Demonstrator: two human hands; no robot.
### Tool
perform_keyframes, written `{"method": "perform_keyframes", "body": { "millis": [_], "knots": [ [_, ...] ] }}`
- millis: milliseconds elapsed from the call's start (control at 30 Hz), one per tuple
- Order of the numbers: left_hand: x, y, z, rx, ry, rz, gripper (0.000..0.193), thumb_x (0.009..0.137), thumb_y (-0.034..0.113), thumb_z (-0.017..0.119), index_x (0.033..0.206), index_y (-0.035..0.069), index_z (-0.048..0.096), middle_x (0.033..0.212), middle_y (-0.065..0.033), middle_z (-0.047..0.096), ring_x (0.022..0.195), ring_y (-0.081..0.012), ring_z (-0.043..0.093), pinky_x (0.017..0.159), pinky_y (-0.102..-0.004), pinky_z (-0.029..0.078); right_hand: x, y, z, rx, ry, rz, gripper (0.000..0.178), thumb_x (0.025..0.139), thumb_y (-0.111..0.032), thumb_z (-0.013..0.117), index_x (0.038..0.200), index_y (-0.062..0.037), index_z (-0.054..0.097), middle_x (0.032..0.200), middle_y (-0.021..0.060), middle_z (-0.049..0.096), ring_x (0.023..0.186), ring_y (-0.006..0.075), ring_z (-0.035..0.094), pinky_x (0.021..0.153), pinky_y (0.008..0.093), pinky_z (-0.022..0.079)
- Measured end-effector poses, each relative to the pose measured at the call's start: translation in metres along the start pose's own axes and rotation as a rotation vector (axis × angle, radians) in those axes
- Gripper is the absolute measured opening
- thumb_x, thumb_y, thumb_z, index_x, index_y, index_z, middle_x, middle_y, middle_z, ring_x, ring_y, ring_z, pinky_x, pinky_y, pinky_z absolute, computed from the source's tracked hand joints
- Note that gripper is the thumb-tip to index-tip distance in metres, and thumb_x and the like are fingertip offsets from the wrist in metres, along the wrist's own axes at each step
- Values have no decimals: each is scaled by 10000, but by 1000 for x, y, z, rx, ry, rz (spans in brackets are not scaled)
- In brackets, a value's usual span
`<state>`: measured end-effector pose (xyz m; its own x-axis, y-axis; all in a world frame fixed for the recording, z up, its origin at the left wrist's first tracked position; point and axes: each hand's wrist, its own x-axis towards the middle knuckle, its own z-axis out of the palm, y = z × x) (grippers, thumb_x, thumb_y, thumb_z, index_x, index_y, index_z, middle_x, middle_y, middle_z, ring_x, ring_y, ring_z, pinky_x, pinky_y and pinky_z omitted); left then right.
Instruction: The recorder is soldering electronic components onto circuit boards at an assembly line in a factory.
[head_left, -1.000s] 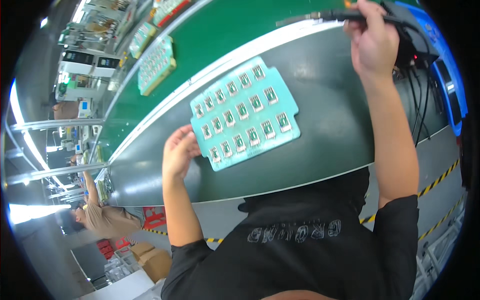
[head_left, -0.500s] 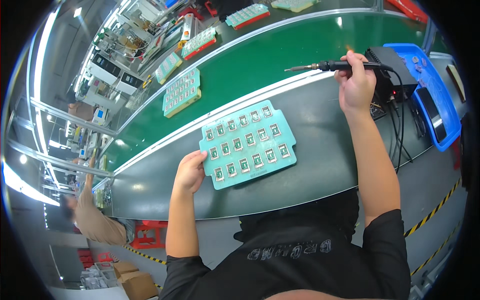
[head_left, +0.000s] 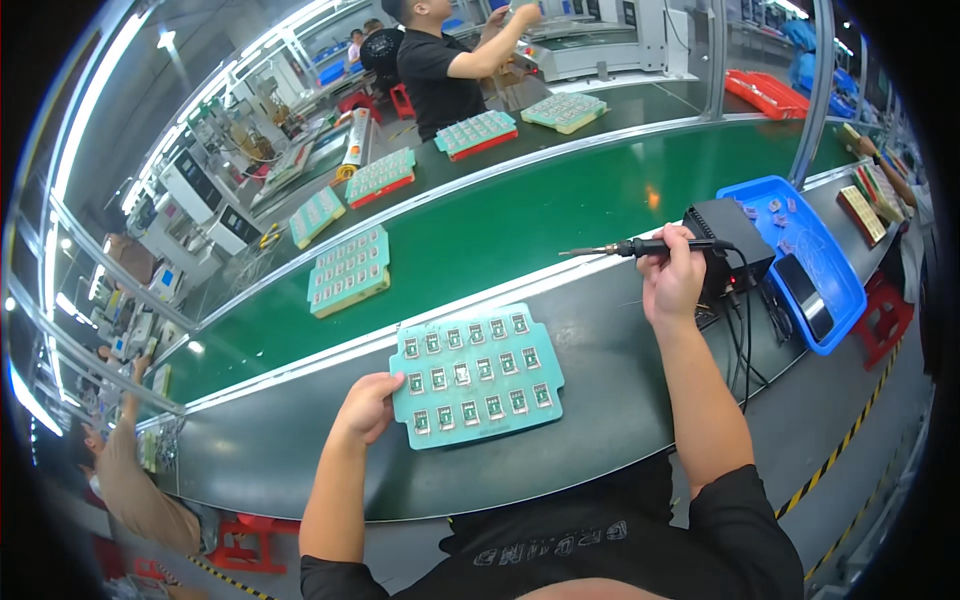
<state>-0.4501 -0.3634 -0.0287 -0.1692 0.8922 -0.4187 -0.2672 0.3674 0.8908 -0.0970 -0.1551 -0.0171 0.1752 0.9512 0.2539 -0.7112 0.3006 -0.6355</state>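
Note:
My left hand point(head_left: 366, 408) grips the left edge of a teal fixture tray point(head_left: 478, 352), thumb on top. Rows of small metal-framed green circuit boards point(head_left: 485, 367) sit in the tray, which lies over the dark bench. Up to the right, my right hand point(head_left: 673, 282) is closed around a black soldering iron point(head_left: 640, 246). Its metal tip points left, held in the air beyond the tray's far right corner and apart from the boards. The iron's cable runs back toward a black soldering station point(head_left: 735, 245) beside that hand.
A green conveyor belt point(head_left: 480, 215) runs beyond the bench, carrying a similar loaded tray point(head_left: 350, 270). More trays line the far shelf. At right, a blue bin point(head_left: 835, 275) holds a phone point(head_left: 804, 297) and small parts. A co-worker point(head_left: 440, 65) stands across the line; another person point(head_left: 140, 475) sits at left.
My view has tipped upward, so the tray and bench appear lower and a co-worker shows across the line. Both hands keep their holds; the iron remains raised.

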Motion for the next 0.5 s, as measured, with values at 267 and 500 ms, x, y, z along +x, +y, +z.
{"method": "perform_keyframes", "body": {
  "millis": [267, 500],
  "knots": [
    [27, 3, -1, 96, 63, -63, 210, 923, 100, 530, 1107, 0, 523, 978, -109, 644, 813, -176, 649, 699, -315, 540, 7, 7, 4, -95, -43, -49, 139, 904, -131, 543, 779, -73, 526, 684, 25, 531, 448, 75, 407, 419, 238, 343],
    [35, 38, 13, 553, 51, 20, 372, 901, 145, 561, 1203, -34, 439, 714, -104, 621, 562, -149, 603, 520, -253, 483, 6, -7, 11, -220, -192, -77, 163, 904, -135, 539, 811, -2, 551, 665, 73, 532, 481, 109, 415, 516, 271, 373]
  ]
}}
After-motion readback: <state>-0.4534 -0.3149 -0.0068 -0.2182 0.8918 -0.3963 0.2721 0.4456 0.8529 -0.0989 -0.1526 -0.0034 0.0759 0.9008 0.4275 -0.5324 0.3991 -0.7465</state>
